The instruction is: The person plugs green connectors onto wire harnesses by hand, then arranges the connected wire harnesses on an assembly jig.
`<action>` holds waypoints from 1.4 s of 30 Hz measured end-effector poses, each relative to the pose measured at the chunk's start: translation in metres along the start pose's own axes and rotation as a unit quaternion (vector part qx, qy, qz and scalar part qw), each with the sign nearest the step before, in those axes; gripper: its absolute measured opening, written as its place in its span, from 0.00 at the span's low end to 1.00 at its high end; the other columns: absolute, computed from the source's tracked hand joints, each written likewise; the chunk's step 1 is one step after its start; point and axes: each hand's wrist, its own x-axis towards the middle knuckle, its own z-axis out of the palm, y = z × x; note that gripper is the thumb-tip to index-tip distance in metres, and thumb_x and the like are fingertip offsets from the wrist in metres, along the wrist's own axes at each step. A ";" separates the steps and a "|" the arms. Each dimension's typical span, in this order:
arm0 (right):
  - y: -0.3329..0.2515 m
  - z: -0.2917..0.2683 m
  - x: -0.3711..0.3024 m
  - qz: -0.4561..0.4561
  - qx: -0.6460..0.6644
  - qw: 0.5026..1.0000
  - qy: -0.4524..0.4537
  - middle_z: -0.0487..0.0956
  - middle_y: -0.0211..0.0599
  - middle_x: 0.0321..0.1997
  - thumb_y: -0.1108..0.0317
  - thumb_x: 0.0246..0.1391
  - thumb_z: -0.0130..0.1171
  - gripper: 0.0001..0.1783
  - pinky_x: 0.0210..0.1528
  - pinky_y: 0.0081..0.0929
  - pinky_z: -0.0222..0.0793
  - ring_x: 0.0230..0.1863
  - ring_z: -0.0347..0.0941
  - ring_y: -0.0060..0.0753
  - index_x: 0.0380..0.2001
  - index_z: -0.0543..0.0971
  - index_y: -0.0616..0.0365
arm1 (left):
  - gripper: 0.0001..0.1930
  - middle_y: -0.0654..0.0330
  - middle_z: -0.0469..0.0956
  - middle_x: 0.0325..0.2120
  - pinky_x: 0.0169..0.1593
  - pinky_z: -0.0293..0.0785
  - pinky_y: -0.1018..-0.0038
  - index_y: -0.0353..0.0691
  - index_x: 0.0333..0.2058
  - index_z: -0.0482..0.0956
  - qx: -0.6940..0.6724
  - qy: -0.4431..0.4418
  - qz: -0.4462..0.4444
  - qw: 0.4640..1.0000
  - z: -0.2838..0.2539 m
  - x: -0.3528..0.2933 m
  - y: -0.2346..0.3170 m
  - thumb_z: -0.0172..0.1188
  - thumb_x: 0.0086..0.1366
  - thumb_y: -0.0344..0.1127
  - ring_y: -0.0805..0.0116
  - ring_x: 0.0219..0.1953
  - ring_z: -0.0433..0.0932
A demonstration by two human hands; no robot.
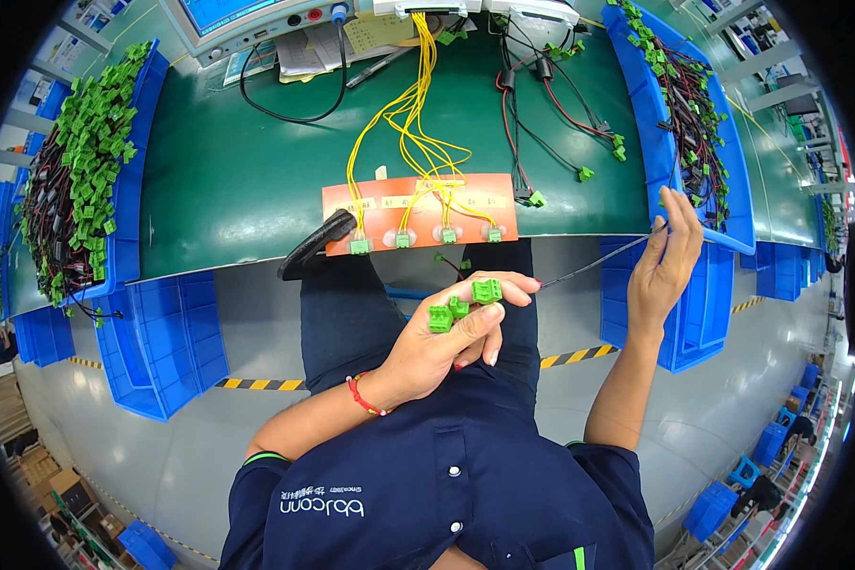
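Several green terminal connectors (485, 292) are gripped in my left hand (439, 342), their ends poking out between thumb and fingers. From that hand a dark cable (594, 263) stretches up to the right. My right hand (667, 261) is raised by the near corner of the right blue bin (651, 161), its fingers closed around the cable's far part; the exact grip is partly hidden. Ahead of my hands, an orange board (342, 204) at the table's front edge carries several green connectors (447, 235) fed by yellow wires (413, 119). A black handle-like piece (315, 245) lies over the board's left end.
At left, a blue bin (128, 204) is heaped with green-ended cables. A screened instrument (247, 24) stands at the back of the green table (228, 171), near papers (304, 52). Red and black cables (556, 114) lie toward the right. Blue crates (166, 347) stand below both sides.
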 end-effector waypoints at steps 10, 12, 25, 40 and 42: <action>0.016 0.001 0.021 -0.031 -0.064 0.997 -0.023 0.80 0.31 0.38 0.79 0.56 0.56 0.19 0.47 0.29 0.62 0.42 0.73 0.33 0.51 0.77 0.55 | 0.17 0.49 0.71 0.54 0.21 0.62 0.86 0.31 0.50 0.72 0.031 -0.022 0.017 0.999 0.008 0.012 0.006 0.45 0.74 0.39 0.79 0.24 0.72; 0.008 -0.010 0.025 -0.040 -0.082 0.996 -0.017 0.79 0.30 0.37 0.78 0.56 0.57 0.17 0.46 0.28 0.61 0.41 0.73 0.32 0.49 0.79 0.54 | 0.18 0.49 0.72 0.53 0.21 0.64 0.86 0.31 0.51 0.72 0.038 -0.015 0.022 0.999 0.005 0.011 0.008 0.45 0.74 0.39 0.79 0.24 0.73; -0.009 -0.039 0.009 -0.019 0.030 0.988 -0.149 0.75 0.35 0.36 0.85 0.51 0.55 0.20 0.41 0.26 0.65 0.39 0.69 0.33 0.44 0.83 0.54 | 0.22 0.61 0.75 0.29 0.22 0.62 0.86 0.31 0.59 0.66 0.015 0.064 -0.008 0.998 -0.013 0.010 -0.001 0.47 0.74 0.40 0.80 0.23 0.71; -0.046 -0.019 -0.019 -0.106 -0.119 0.987 -0.025 0.77 0.25 0.37 0.75 0.48 0.64 0.16 0.56 0.32 0.53 0.45 0.73 0.31 0.42 0.83 0.47 | 0.15 0.60 0.74 0.23 0.21 0.55 0.85 0.33 0.49 0.68 0.034 0.142 0.049 0.988 -0.029 -0.014 -0.009 0.47 0.74 0.39 0.82 0.17 0.62; -0.058 -0.019 -0.031 -0.084 0.039 0.987 -0.134 0.77 0.25 0.36 0.73 0.46 0.66 0.17 0.57 0.33 0.54 0.45 0.73 0.32 0.42 0.82 0.47 | 0.16 0.61 0.73 0.23 0.21 0.55 0.86 0.31 0.47 0.71 0.033 0.179 0.051 0.982 -0.034 -0.024 -0.004 0.46 0.75 0.40 0.84 0.16 0.60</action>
